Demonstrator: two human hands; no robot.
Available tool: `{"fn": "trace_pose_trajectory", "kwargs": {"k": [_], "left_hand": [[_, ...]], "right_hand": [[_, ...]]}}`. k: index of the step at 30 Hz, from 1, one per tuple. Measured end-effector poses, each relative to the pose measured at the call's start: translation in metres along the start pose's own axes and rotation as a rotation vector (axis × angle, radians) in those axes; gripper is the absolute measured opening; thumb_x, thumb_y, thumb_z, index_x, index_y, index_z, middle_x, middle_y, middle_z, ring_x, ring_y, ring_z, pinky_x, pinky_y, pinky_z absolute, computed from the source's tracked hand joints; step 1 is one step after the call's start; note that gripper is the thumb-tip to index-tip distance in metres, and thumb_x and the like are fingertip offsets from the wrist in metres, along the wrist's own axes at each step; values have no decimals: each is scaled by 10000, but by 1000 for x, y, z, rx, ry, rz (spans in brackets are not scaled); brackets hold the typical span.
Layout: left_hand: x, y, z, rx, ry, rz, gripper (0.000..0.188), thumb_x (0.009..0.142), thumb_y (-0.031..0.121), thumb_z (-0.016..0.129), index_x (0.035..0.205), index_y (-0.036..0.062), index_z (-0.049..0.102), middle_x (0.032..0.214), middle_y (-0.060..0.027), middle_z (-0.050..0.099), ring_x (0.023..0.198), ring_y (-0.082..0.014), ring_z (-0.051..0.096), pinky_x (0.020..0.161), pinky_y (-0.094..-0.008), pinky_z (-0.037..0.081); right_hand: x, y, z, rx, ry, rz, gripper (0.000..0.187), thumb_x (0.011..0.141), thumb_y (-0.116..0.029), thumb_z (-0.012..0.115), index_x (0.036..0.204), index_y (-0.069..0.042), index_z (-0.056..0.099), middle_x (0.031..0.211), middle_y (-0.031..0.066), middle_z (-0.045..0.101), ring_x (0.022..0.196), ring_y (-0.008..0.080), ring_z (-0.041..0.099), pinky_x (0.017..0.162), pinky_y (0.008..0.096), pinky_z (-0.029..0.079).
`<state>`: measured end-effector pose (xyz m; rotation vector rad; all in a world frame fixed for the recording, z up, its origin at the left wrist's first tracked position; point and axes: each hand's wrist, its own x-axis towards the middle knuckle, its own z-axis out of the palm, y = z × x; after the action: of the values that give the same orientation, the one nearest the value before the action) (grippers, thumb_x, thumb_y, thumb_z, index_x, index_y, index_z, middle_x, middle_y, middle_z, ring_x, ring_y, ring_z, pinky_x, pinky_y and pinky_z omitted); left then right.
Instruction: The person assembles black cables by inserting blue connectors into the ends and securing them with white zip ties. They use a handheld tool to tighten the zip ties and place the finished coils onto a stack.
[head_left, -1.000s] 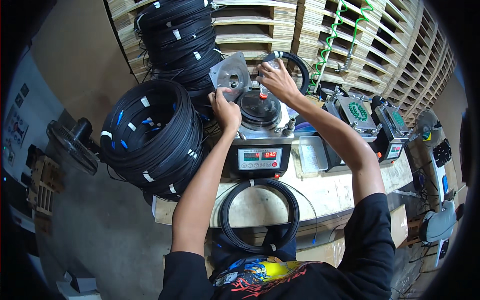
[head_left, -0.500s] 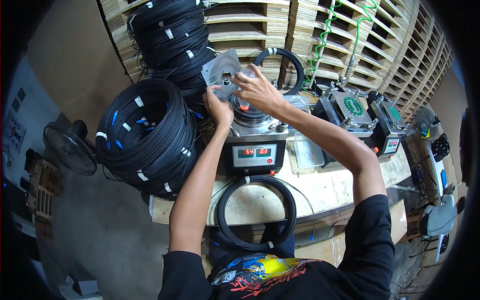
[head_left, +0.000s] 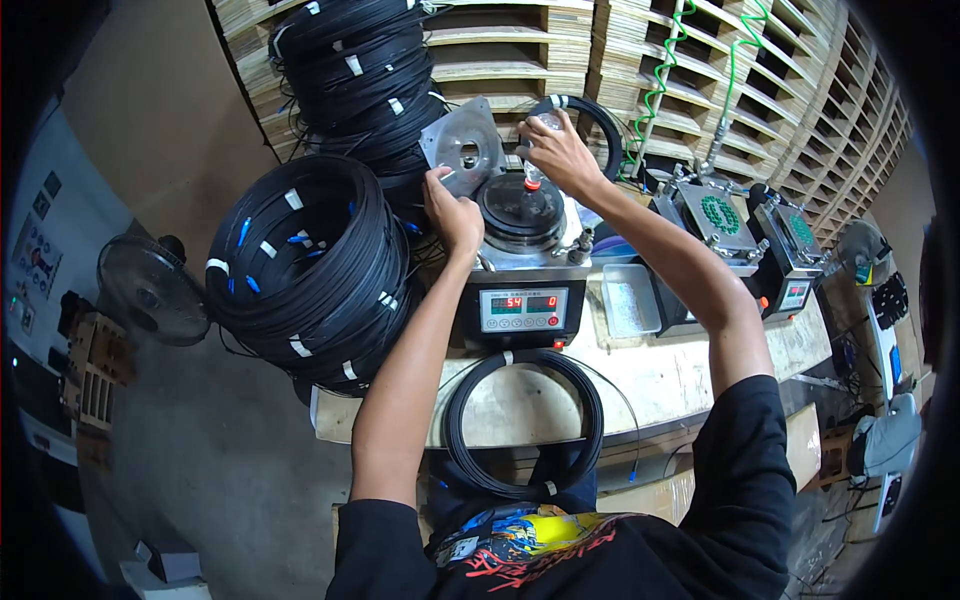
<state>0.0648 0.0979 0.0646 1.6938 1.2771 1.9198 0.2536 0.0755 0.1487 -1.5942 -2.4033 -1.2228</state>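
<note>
"Red-capped clear bottle (head_left: 531,171): where is it, and what has hold of it?"

"It's over the tabletop (head_left: 690,375), well back from the near edge, upside down in the right hand (head_left: 560,155). The fingers are wrapped around it, so the cap is its lowest point."

"Is the cap touching anything?"

"It sits right at the dark round disc (head_left: 510,212) on top of what looks like a polishing machine (head_left: 525,272). Whether they touch, I can't tell."

"And the left hand (head_left: 458,222)?"

"Closed on the lower left corner of the square metal plate (head_left: 455,130), thumb in front, the other fingertips mostly hidden. The plate is tilted up, just beside the disc, with its round hole in view."

"Which step would you call that?"

"Wetting the disc, I'd judge, with the plate held out of the way (a guess, since no drop or stream shows)."

"What does the next move call for?"

"Probably a light squeeze to spread a little over the disc, then the bottle lifted well away before the plate comes near. If the plate is meant to go on top, it should come down level, not corner first."

"Anything in the way?"

"The black cable coil (head_left: 455,425) overhangs the tabletop's near edge in front of the machine, and a blue connector (head_left: 632,476) dangles past that edge; I'd keep both sleeves off them"
</note>
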Motion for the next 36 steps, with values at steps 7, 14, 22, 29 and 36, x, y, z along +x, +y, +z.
{"fn": "trace_pose_trajectory", "kwargs": {"k": [7, 14, 22, 29, 36], "left_hand": [[-2, -1, -3, 18, -21, -36, 453, 689, -171, 497, 1108, 0, 524, 1098, -242, 597, 1088, -437, 568, 970, -473, 419], [1, 1, -2, 8, -66, -63, 503, 694, -174, 498, 1158, 20, 508, 1167, -265, 588, 1155, -452, 550, 1003, -480, 406], [-2, 15, -8, 32, -11, -51, 769, 709, -166, 551, 1411, 100, 379, 1272, -289, 558, 1203, -472, 536, 1023, -503, 393], [1, 3, -6, -37, -125, -306, 791, 771, -60, 617, 1492, 113, 342, 1286, -267, 606, 1143, -403, 626, 993, -470, 440], [5, -44, 13, 165, -54, -238, 613, 746, 38, 712, 1334, 32, 539, 1060, -195, 721, 991, -364, 691, 901, -409, 506]], "right_hand": [[-51, -14, -41, 63, -30, -98, 291, 868, -205, 623, 1145, -225, 710, 1405, -8, 548, 1355, 144, 419, 1168, 562, 310], [-73, -13, -14, 377, 15, 423, 453, 755, -114, 782, 1193, -175, 684, 1222, 86, 589, 1252, 241, 519, 1040, 552, 385], [-184, -15, 67, 1167, 108, 1008, 592, 688, -403, 850, 1074, 26, 715, 1005, 238, 687, 955, 353, 662, 882, 443, 509], [-256, -75, 109, 1125, -173, 1070, 781, 640, -461, 893, 1244, -39, 635, 1150, 218, 671, 1133, 365, 597, 974, 482, 449], [-276, -105, 106, 900, -261, 960, 765, 673, -382, 873, 1327, -120, 575, 1189, 155, 672, 1192, 385, 510, 949, 552, 378]]}}
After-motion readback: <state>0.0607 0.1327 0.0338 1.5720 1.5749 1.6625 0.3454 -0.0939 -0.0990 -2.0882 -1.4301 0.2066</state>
